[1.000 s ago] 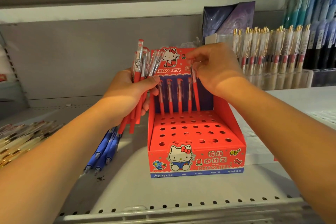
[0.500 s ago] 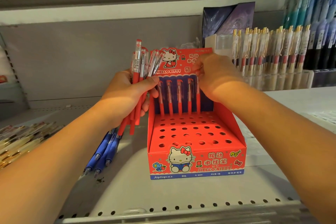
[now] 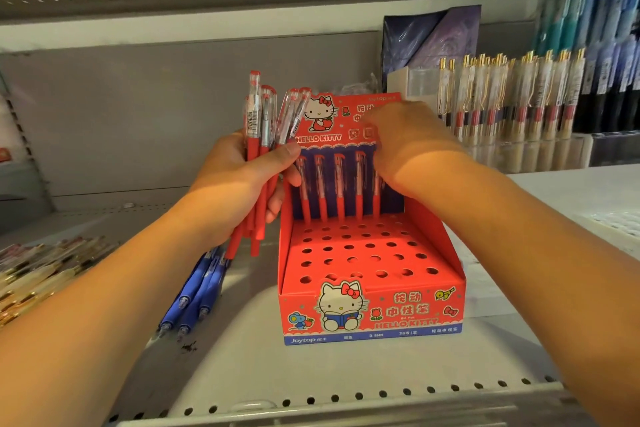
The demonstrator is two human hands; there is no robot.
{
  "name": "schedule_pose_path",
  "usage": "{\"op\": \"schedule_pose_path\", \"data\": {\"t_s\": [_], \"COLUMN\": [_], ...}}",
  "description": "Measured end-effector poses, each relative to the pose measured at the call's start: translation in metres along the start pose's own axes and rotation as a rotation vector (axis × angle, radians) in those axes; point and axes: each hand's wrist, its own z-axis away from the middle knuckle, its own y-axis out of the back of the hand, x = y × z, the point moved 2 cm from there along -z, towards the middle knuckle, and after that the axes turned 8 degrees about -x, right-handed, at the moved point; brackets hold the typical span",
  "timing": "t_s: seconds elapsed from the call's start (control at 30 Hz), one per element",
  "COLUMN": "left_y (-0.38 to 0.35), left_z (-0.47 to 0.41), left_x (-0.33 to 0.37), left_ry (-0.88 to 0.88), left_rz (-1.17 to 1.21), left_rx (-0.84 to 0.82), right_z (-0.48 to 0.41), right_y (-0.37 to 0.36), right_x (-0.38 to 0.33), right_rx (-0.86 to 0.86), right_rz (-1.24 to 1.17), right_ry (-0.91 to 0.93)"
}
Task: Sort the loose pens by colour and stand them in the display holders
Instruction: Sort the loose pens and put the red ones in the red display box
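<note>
Shelf (image 3: pixel 346 374): left grip (image 3: pixel 235 187) holds red pens (image 3: pixel 254 146) beside holder (image 3: pixel 391 315); right grip (image 3: pixel 408 146) over holder.

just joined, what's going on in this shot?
A person is filling a red display box with red pens. The left hand grips a bundle of red pens just left of the box. The right hand is at the top of the fifth pen in the back row; its fingers are hidden. Four more pens stand beside it, and the other holes are empty. Blue pens lie on the shelf.
</note>
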Motion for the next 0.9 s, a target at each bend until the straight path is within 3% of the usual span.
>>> {"op": "schedule_pose_path", "data": {"t_s": [0.07,0.13,0.2,0.37,0.53,0.67,0.8,0.9], "left_y": [-0.001,-0.002,-0.004,-0.006,-0.006,-0.005,-0.003,-0.003], "left_z": [0.001,0.001,0.001,0.003,0.003,0.002,0.0,0.0], "left_x": [0.002,0.003,0.002,0.002,0.002,0.001,-0.002,-0.003], "left_ry": [-0.014,-0.024,-0.011,0.008,0.075,0.168,0.192,0.195], "left_rz": [0.001,0.003,-0.011,0.006,0.03,0.003,-0.038,-0.055], "left_rx": [-0.027,-0.058,-0.098,-0.179,-0.174,-0.125,-0.112,-0.112], "right_z": [0.001,0.004,0.006,0.009,0.009,0.005,0.002,0.0], "right_y": [0.001,-0.001,-0.003,-0.002,0.002,0.009,0.018,0.019], "right_x": [-0.004,-0.011,-0.016,-0.017,-0.012,-0.004,0.006,0.012], "right_rx": [0.078,0.027,-0.029,-0.075,-0.107,0.031,0.244,0.31], "right_rz": [-0.293,-0.758,-1.065,-1.351,-1.495,-1.482,-1.2,-0.853], "right_ry": [0.058,0.105,0.139,0.144,0.156,0.099,0.059,0.046]}}
